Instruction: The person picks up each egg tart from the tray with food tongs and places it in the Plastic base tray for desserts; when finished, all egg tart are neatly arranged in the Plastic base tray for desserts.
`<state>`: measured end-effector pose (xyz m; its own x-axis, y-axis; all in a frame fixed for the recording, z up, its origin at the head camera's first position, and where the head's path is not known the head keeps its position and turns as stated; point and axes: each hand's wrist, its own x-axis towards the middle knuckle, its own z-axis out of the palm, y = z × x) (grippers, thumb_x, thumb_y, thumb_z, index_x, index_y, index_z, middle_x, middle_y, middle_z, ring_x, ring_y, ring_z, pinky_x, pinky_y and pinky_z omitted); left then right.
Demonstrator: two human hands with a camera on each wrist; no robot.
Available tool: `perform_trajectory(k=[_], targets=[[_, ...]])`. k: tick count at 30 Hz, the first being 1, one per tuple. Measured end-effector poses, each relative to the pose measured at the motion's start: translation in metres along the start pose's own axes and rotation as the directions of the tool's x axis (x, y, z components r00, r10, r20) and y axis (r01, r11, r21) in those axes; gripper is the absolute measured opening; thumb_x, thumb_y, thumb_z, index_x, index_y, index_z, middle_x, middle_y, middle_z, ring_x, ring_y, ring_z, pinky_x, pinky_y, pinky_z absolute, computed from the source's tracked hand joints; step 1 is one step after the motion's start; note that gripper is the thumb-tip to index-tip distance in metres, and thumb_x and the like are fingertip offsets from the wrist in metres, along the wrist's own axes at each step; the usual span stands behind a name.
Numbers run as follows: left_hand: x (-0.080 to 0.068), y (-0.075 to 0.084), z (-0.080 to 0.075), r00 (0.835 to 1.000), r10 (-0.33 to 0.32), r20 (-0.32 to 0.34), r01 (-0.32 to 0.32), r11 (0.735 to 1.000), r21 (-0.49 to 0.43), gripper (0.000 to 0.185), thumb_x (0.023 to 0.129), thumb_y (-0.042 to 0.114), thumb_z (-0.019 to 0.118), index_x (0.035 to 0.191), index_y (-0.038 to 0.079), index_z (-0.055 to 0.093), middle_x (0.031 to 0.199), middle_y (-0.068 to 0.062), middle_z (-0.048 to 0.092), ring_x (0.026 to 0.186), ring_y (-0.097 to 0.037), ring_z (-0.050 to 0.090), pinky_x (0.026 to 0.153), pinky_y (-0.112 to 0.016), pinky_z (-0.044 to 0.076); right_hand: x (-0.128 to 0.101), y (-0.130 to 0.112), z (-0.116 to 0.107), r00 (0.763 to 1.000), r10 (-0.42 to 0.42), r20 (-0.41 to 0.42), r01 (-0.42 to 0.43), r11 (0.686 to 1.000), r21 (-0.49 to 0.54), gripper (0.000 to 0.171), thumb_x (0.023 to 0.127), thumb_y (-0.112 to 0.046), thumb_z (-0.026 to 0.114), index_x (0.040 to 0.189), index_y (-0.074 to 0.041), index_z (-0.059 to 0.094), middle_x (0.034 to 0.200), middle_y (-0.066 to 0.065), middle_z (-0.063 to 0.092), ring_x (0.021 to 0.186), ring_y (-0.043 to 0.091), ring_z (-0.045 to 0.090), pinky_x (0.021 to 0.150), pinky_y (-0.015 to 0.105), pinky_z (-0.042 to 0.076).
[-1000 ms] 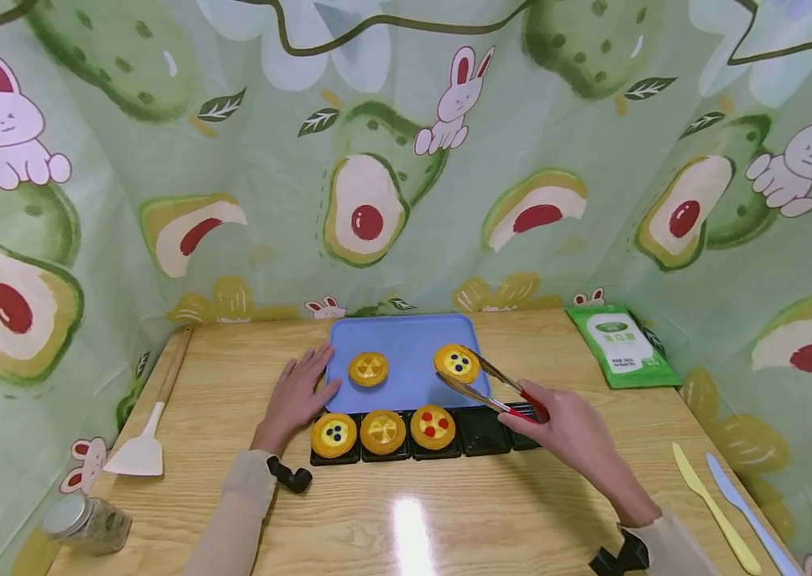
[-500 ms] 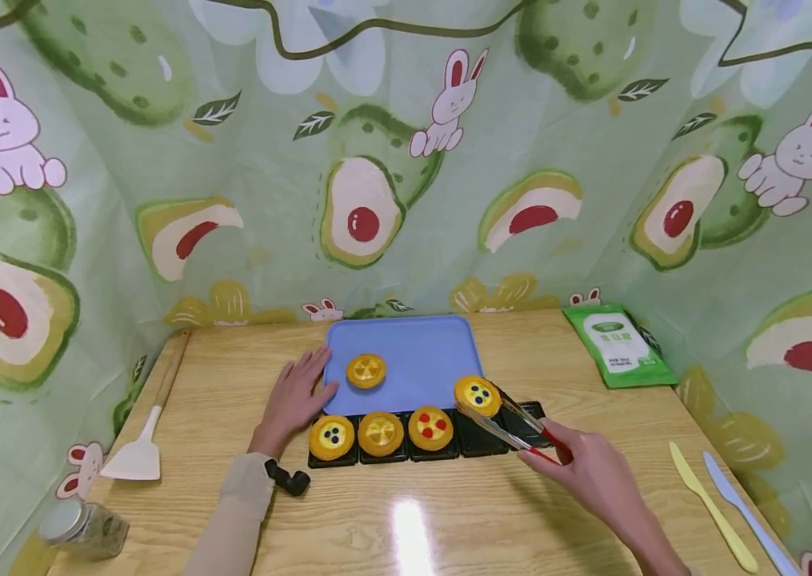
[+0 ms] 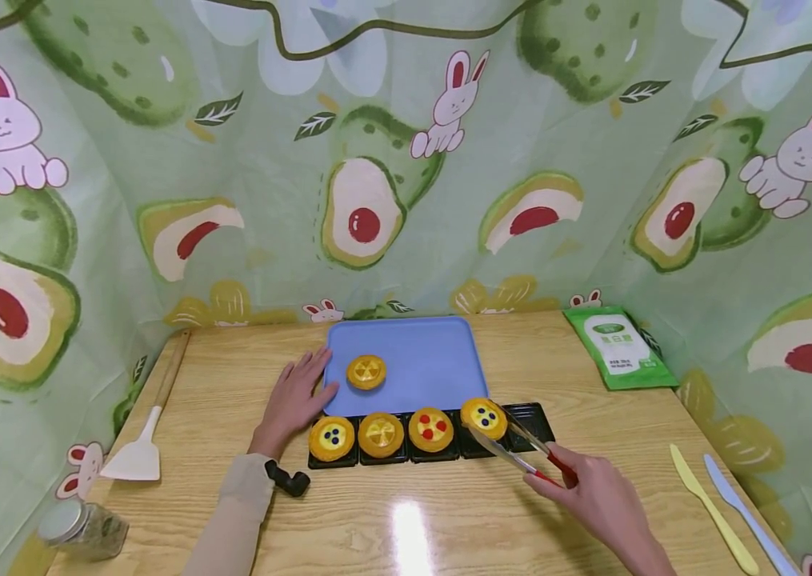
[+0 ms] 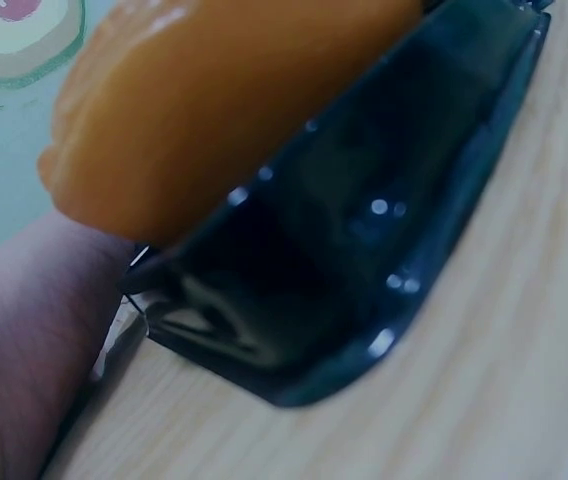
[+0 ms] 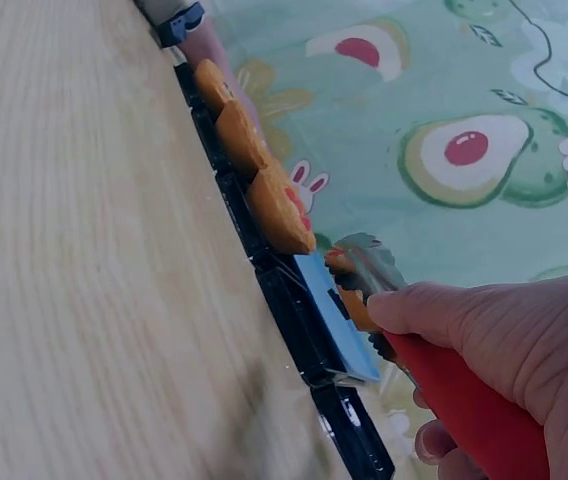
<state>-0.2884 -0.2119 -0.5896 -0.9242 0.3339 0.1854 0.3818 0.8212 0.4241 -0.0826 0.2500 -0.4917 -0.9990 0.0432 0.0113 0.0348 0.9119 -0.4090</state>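
Note:
My right hand (image 3: 603, 500) holds red-handled metal tongs (image 3: 510, 458). Between their tips is an egg tart with dark blue berries (image 3: 484, 418), over the fourth cup of a black row of cups (image 3: 531, 418). In the right wrist view the tart (image 5: 357, 305) hangs above the row, partly hidden by the tongs. Three tarts sit in the cups to the left: one blue-dotted (image 3: 331, 438), one with yellow wedges (image 3: 381, 434), one red-dotted (image 3: 430, 430). My left hand (image 3: 296, 400) rests with extended fingers at the left edge of a blue tray (image 3: 420, 352), which bears another yellow-wedge tart (image 3: 366, 372).
A white spatula (image 3: 139, 452) with a wooden handle and a spice jar (image 3: 85, 528) lie at the left. At the right are a green packet (image 3: 620, 348), a yellow knife (image 3: 715, 508) and a blue knife (image 3: 747, 512). Printed cloth (image 3: 269, 160) walls in the table.
The tongs have carried the blue-dotted tart from the blue tray's right side toward me and right, over the fourth cup, and lowered it. My left hand stays put.

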Motion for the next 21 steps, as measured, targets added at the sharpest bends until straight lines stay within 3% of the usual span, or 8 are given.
perform_trajectory(k=[21], targets=[[0.001,-0.003,0.002,1.0,-0.008,-0.009,0.008,1.0,-0.008,0.073,0.106,0.055,0.048,0.167,0.018,0.03,0.172,0.0,0.028,0.159,-0.032,0.023,0.127,-0.059,0.013,0.001,0.003,0.014,0.999,0.022,0.041,-0.02,0.999,-0.041,0.072,0.082,-0.054,0.083,0.134,-0.005,0.072,0.062,-0.005,0.043,0.057,0.013,0.037,0.05,0.029,0.025]])
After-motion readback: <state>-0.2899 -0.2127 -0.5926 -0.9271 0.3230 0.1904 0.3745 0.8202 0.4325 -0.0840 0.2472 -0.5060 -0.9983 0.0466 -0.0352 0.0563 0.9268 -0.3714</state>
